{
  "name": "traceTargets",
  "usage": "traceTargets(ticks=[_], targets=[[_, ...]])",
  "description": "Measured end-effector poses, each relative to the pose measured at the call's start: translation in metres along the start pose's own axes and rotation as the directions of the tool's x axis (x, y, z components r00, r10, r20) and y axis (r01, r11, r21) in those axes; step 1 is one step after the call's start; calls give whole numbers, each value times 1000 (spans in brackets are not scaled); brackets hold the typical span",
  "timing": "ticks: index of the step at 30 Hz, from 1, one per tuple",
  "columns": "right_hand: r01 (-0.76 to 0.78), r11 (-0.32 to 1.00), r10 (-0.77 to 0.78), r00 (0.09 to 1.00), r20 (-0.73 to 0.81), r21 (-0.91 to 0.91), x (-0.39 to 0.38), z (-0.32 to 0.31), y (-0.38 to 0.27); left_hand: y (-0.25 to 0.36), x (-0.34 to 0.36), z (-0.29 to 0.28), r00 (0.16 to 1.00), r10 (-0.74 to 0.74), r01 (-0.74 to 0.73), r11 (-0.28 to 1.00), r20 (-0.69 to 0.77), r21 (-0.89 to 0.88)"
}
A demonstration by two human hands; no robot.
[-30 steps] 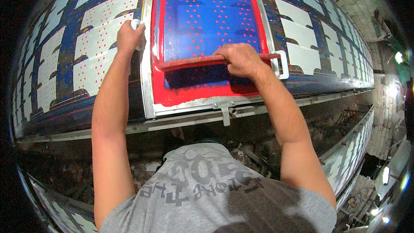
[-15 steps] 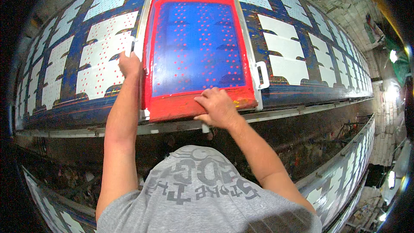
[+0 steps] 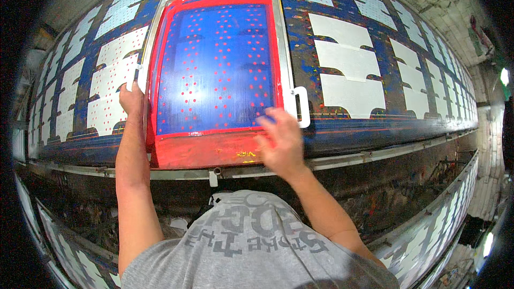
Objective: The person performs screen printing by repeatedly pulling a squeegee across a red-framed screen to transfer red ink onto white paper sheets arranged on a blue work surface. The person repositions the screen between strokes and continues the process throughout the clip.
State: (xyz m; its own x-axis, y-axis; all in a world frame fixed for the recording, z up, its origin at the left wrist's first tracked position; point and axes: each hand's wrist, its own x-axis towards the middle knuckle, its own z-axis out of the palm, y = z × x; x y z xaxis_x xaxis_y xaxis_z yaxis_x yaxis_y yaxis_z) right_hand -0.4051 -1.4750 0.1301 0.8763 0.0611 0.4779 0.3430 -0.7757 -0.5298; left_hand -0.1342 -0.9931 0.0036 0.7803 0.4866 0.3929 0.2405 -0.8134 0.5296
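Observation:
A metal-framed printing screen (image 3: pixel 286 43) with blue mesh, red dots and a red border lies flat on the long blue table (image 3: pixel 396 128). My left hand (image 3: pixel 131 101) is shut on the white handle at the frame's left side. Blurred, with fingers spread and nothing in it, my right hand (image 3: pixel 281 142) hovers over the screen's lower right corner, just left of the white right handle (image 3: pixel 303 107). A band of red ink (image 3: pixel 198 151) covers the screen's near end.
White cut fabric pieces (image 3: pixel 348 69) lie in rows on the table to both sides of the screen; those on the left (image 3: pixel 115 75) carry red dots. A metal rail (image 3: pixel 375 155) runs along the table's near edge. A lower shelf (image 3: pixel 428 235) holds more pieces.
My right hand pulled the red squeegee down the screen to its near end, then let go and lifted toward the right. My left hand stayed on the left handle.

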Motion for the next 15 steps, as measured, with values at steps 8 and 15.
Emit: traceTargets(ticks=[8,15], targets=[[-585,750,600,798,57,308,2,-22,87,3,-3,-5,996,-65,75,982,63,-172],[-749,424,755,603,259,509,21,-30,70,-10,-2,0,990,-95,111,982,105,-156]])
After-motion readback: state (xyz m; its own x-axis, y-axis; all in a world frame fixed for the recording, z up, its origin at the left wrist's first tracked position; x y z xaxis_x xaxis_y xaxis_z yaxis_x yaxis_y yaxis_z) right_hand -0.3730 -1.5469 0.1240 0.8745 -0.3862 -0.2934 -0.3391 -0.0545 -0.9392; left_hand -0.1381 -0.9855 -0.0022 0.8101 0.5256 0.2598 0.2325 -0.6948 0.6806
